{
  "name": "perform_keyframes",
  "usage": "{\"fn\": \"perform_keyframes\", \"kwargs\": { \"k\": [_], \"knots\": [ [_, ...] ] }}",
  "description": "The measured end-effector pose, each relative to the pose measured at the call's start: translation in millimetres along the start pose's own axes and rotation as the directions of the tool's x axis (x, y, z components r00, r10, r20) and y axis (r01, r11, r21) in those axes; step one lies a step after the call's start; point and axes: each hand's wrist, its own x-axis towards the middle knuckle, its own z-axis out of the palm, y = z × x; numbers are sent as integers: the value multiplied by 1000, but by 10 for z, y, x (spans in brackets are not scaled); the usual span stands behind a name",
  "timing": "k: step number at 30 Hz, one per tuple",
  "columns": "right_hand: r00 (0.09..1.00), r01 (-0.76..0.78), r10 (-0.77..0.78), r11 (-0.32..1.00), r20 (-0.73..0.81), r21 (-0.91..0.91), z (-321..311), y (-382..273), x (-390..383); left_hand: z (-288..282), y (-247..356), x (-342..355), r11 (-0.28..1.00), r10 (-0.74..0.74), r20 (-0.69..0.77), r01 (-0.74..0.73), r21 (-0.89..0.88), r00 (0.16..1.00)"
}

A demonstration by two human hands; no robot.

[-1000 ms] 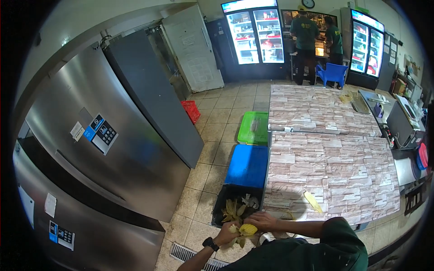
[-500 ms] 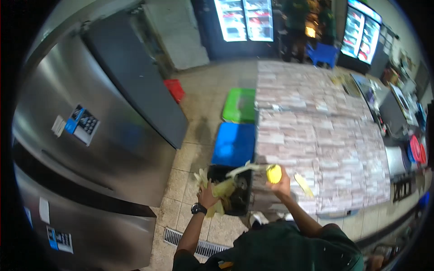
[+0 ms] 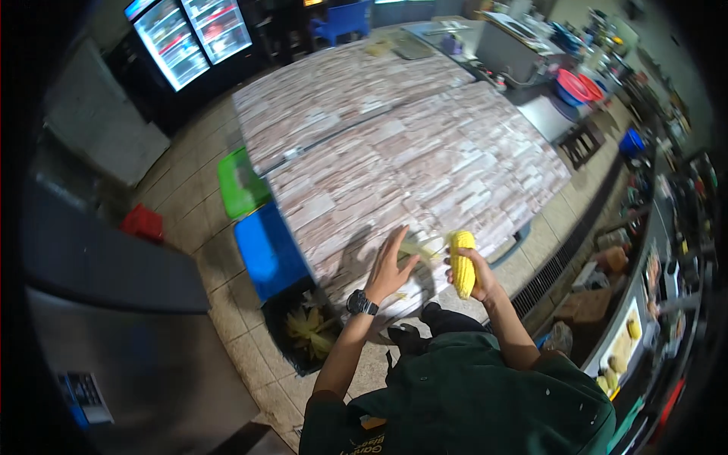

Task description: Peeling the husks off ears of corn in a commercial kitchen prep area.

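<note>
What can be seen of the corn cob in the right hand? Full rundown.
The corn cob is bright yellow and elongated, with rows of bumpy kernels; no husk shows on its visible side. It looks whole. The right hand grips it around its middle, long axis pointing roughly away from the person. It appears to be held up near the table's near edge. The left hand is apart from it.

This place looks to be a commercial kitchen. It is shown by the tall, black refrigerator (image 3: 189, 39) with lit glass doors, the large counter (image 3: 364, 159) covered in pale brick pattern, the beige tiled floor (image 3: 224, 303) with a long metal drain grate (image 3: 557, 267), the black bin (image 3: 281, 337) of pale yellow husks (image 3: 311, 327) and the peeled yellow corn cob (image 3: 462, 264).
</note>
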Motion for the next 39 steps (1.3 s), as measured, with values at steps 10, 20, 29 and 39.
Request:
{"fn": "perform_keyframes", "kwargs": {
  "k": [10, 20, 29, 39],
  "knots": [
    [986, -156, 108, 859, -125, -487, -36, 3, -235, 586, 316, 244, 911, -387, 202, 339, 236, 900],
    [995, 44, 95, -50, 39, -998, 306, -64, -1071, -407, -861, -36, 646, -407, -286, 495, 582, 868],
    [949, 34, -314, 190, -28, -981, 185, -166, -879, 420, -403, -137, 766, 199, 79, -205, 609, 977],
    [912, 225, -297, 939, -283, -259, -206, -493, -960, -883, -540, -1677, 800, -216, 13, 170, 576, 976]
  ]
}}
